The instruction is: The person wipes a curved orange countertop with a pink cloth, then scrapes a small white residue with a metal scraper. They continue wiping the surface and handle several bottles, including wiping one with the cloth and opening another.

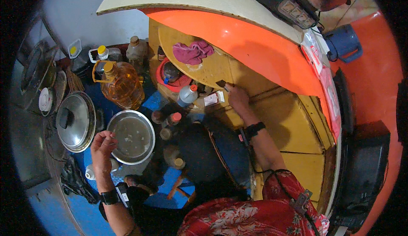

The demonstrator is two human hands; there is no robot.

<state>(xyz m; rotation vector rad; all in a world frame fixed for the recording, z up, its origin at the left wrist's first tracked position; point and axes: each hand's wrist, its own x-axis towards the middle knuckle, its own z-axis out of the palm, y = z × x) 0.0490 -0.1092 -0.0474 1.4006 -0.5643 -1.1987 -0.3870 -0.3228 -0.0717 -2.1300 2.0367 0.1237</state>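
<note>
My right hand point(238, 99) grips a small dark flat object point(220, 83) with a light metallic part near the fingers; its kind is unclear. It is above the edge of a round yellow wooden board point(207, 73) that bears a crumpled pink cloth point(191, 53). Close to that hand is a small white and red box point(214, 99). My left hand point(103, 145) is raised at the left rim of a round metal basin point(154, 137), its fingertips drawn together. Whether anything small is between them cannot be seen. Cloudy liquid with pale bits fills the basin.
A lidded metal pot point(75, 121) stands left of the basin, with a large jug of amber oil point(122, 87) behind it. A red-capped bottle point(188, 95) stands by a red plastic basket point(161, 73). Yellow cabinet panels point(280, 121) and an orange sheet point(248, 48) border the right.
</note>
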